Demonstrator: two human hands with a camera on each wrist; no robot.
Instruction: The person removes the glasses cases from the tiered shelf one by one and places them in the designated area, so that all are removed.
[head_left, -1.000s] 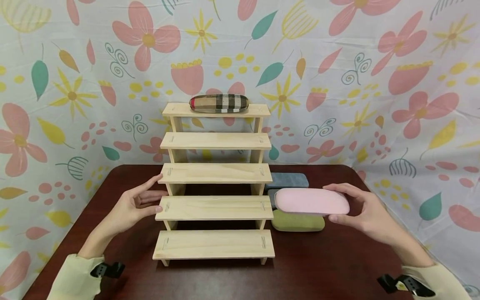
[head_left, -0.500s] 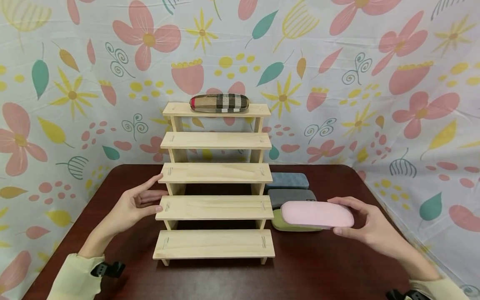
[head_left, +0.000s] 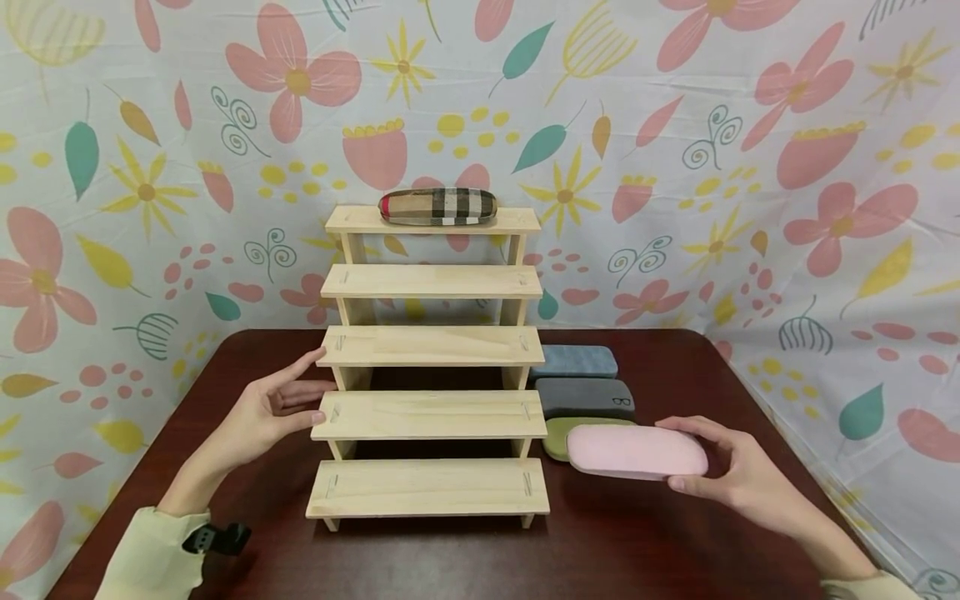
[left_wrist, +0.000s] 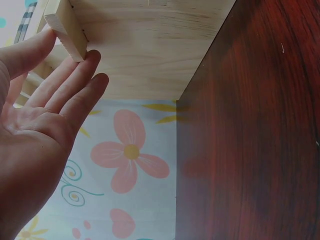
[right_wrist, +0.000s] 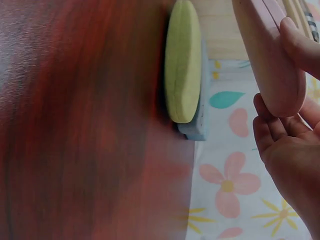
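In the head view my right hand holds a pink glasses case by its right end, thumb in front and fingers behind. The case is above the table and overlaps a green glasses case. The right wrist view shows the pink case apart from the green case. My left hand is at the left side of a stepped wooden rack, thumb and fingers on either side of a board's end. A plaid glasses case lies on the top tier.
Behind the green case lie a grey glasses case with a small glasses emblem and a blue glasses case, both just right of the rack. A dark red table carries everything. Flower-printed cloth hangs around the back and sides.
My right hand has brought the pink case down and slightly right, toward the table's front, uncovering the grey case. My left hand stays at the rack.
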